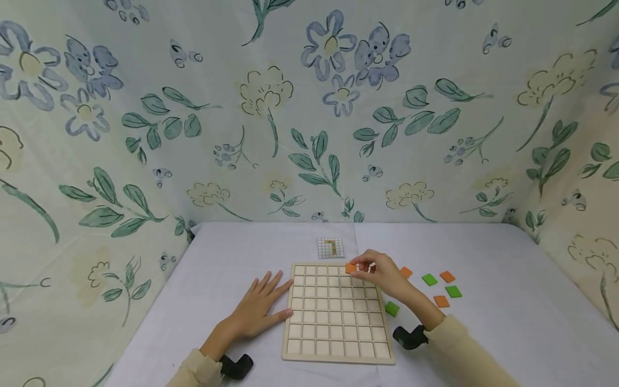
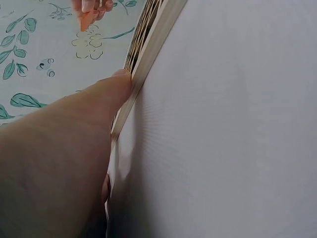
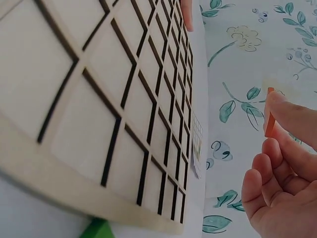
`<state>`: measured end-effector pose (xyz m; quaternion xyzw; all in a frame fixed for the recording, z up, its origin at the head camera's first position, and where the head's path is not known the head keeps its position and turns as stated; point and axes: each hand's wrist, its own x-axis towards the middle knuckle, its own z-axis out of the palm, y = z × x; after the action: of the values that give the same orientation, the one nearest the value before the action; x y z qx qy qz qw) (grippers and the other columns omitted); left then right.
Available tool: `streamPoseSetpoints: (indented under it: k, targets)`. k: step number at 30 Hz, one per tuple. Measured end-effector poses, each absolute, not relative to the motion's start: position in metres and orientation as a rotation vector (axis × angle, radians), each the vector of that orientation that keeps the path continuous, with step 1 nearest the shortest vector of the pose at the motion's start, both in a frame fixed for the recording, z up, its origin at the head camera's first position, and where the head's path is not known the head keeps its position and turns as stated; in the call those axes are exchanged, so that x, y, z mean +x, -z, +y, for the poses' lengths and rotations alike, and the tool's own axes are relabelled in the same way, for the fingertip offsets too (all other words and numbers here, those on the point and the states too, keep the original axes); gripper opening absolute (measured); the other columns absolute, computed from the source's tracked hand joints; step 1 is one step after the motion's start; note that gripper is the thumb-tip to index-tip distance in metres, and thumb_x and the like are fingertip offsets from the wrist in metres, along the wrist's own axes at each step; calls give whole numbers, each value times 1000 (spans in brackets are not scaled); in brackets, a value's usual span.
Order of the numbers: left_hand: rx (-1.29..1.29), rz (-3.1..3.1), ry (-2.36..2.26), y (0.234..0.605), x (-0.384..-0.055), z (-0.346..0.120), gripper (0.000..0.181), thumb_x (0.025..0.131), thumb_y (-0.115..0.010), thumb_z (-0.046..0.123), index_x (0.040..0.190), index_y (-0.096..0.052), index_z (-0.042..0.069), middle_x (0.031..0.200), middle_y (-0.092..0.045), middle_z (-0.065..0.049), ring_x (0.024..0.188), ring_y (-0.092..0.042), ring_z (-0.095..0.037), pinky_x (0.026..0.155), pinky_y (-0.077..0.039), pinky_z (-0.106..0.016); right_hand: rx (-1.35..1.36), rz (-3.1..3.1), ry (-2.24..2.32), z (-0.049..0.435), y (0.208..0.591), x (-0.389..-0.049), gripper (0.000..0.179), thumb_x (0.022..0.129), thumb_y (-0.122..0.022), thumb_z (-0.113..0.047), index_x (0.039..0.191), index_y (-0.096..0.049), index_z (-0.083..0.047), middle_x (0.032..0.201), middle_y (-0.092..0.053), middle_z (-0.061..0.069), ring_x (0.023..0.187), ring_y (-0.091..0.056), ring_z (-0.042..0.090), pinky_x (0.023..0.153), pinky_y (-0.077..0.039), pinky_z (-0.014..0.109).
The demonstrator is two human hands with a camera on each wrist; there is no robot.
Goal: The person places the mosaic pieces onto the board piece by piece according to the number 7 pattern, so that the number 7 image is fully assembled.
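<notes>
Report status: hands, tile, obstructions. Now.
Right hand pinches orange tile above far side of grid board. Left hand touches board's left edge. No obstacle visible between tile and board.

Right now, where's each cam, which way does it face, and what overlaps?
Head: head-worn, facing forward and down at the board; left hand, right hand and sleeves show.
Left wrist: on that wrist, facing along its thumb toward the board's edge; right hand at top.
Right wrist: on that wrist, facing past the board toward its own hand.
Shared: both wrist views show the right hand's orange tile.
</notes>
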<state>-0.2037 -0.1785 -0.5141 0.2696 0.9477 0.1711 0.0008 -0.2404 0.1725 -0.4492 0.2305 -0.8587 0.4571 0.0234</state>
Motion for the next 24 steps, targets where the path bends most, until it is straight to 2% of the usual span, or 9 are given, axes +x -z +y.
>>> streamPoseSetpoints:
  k: [24]
  targets:
    - [838, 2963, -568, 514, -203, -177, 75, 97, -43, 68, 158, -31, 27, 165, -17, -7, 151, -9, -37, 117, -7, -62, 703, -2700, -1568, 111, 468, -256, 23, 84, -80, -5, 100, -72, 9, 78, -58, 3, 70, -50, 14, 60, -44, 22]
